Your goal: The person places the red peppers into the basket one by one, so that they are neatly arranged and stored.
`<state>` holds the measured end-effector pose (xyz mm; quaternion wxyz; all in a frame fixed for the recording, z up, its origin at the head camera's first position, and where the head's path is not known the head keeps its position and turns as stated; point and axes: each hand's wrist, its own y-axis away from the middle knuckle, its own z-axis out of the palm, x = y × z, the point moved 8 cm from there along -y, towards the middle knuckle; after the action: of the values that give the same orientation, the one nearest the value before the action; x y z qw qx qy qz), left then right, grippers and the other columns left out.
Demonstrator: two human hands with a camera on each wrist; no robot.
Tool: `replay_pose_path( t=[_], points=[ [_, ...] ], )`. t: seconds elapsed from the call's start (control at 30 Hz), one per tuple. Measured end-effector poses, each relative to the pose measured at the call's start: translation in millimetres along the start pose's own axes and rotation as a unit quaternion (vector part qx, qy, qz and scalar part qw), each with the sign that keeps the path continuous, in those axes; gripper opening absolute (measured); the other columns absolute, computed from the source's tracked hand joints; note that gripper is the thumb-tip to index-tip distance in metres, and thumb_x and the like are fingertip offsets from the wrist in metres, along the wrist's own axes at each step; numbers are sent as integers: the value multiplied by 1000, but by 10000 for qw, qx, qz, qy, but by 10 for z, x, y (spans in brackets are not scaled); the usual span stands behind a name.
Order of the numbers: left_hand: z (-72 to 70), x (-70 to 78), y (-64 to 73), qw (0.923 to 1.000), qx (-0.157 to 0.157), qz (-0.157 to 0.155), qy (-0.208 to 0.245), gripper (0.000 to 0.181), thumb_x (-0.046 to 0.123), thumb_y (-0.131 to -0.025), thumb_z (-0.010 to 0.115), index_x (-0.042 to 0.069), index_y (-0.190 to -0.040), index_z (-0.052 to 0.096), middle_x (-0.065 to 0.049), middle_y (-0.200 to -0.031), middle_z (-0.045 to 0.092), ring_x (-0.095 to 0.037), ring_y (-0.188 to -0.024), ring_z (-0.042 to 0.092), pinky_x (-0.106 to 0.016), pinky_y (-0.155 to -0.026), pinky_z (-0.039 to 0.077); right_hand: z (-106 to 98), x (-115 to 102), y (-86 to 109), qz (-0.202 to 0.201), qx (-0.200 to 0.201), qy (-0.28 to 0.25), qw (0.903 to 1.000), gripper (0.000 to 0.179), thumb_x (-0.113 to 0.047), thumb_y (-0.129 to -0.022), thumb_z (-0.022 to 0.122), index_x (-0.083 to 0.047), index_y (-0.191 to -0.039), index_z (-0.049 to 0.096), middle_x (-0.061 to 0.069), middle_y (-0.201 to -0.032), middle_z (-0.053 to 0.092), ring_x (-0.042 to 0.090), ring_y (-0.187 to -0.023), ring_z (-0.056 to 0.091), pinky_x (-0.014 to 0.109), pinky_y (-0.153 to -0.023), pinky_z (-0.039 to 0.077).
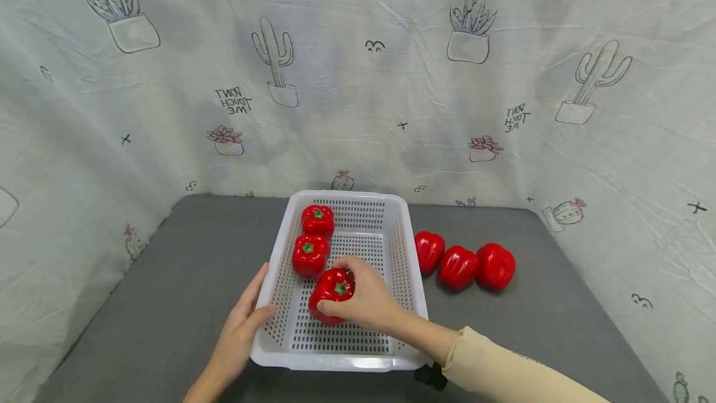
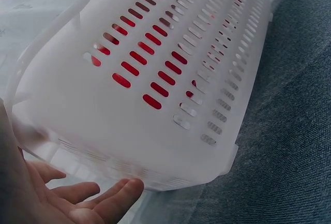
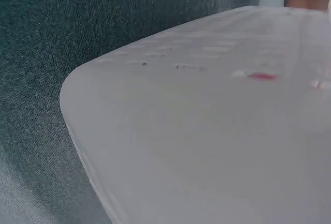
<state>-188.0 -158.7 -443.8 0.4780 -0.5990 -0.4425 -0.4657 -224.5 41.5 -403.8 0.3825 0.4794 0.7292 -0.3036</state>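
A white plastic basket (image 1: 358,361) with slotted walls stands in front of me. My left hand (image 1: 239,334) holds its left side, thumb over the rim and fingers along the outside; the left wrist view shows those fingers (image 2: 121,200) against the outer wall. Inside the basket, my right hand (image 1: 366,297) grips a red bell pepper (image 1: 324,296) between thumb and fingers. Two more red bell peppers, a back one (image 1: 317,221) and a nearer one (image 1: 310,256), sit along the left wall, stems up. The right wrist view mostly shows the basket's wall (image 3: 181,131).
Right of the basket, three red bell peppers lie on the grey tabletop (image 1: 537,322): a left one (image 1: 429,252), a middle one (image 1: 458,268) and a right one (image 1: 496,266). A pale curtain (image 1: 358,79) printed with cacti hangs behind and beside the table.
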Motion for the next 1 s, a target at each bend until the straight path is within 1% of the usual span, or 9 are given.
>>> replay_pose_path(
  t=[0.13, 0.3, 0.37, 0.5, 0.67, 0.83, 1.0],
  points=[
    [-6, 3, -3, 10000, 34, 19, 4, 65, 8, -100, 47, 20, -158, 20, -18, -156, 26, -49, -124, 43, -61, -83, 50, 46, -48, 66, 102, 58, 122, 9999, 65, -30, -69, 87, -17, -124, 54, -6, -116, 57, 18, -102, 57, 29, -72, 56],
    [9, -9, -5, 9999, 71, -12, -104, 67, 10, -99, 50, 20, -158, 20, -17, -155, 26, -51, -124, 43, -60, -80, 51, 151, -45, 127, 157, 230, 164, 9995, 67, -28, -71, 86, -14, -128, 54, -3, -120, 56, 20, -106, 55, 30, -74, 56],
    [15, -11, -8, 9999, 79, -8, -153, 67, 11, -99, 51, 21, -158, 20, -17, -155, 26, -51, -125, 43, -59, -79, 52, 165, -37, 125, 180, 339, 177, 9991, 68, -27, -71, 86, -11, -129, 54, -2, -120, 57, 20, -106, 56, 32, -74, 57],
    [17, -1, -17, 10000, 37, 41, -71, 66, 10, -99, 49, 21, -158, 20, -18, -156, 25, -52, -125, 42, -61, -79, 51, 163, -8, 72, 327, 482, 156, 9982, 68, -25, -70, 87, -8, -126, 53, 1, -116, 58, 21, -102, 58, 35, -72, 58],
    [1, 5, -18, 10000, -2, 65, -12, 65, 8, -100, 47, 22, -158, 20, -18, -156, 24, -51, -126, 40, -62, -80, 50, 201, 22, -3, 367, 397, 203, 9983, 69, -25, -68, 89, -9, -124, 52, 1, -114, 58, 21, -100, 59, 36, -71, 58],
    [3, 3, -10, 10000, 11, 47, -54, 66, 8, -100, 47, 21, -158, 19, -18, -156, 24, -53, -126, 40, -61, -79, 51, 245, 40, -18, 262, 308, 45, 9992, 71, -27, -69, 89, -9, -127, 52, 0, -119, 59, 20, -104, 60, 37, -79, 56],
    [16, -4, -7, 10000, 36, 17, -85, 67, 9, -99, 48, 19, -158, 19, -19, -156, 24, -54, -127, 39, -62, -79, 50, 251, 79, -20, 290, 255, 39, 9992, 68, -25, -71, 88, -12, -130, 56, -1, -123, 57, 18, -105, 57, 33, -79, 56]
  ],
)
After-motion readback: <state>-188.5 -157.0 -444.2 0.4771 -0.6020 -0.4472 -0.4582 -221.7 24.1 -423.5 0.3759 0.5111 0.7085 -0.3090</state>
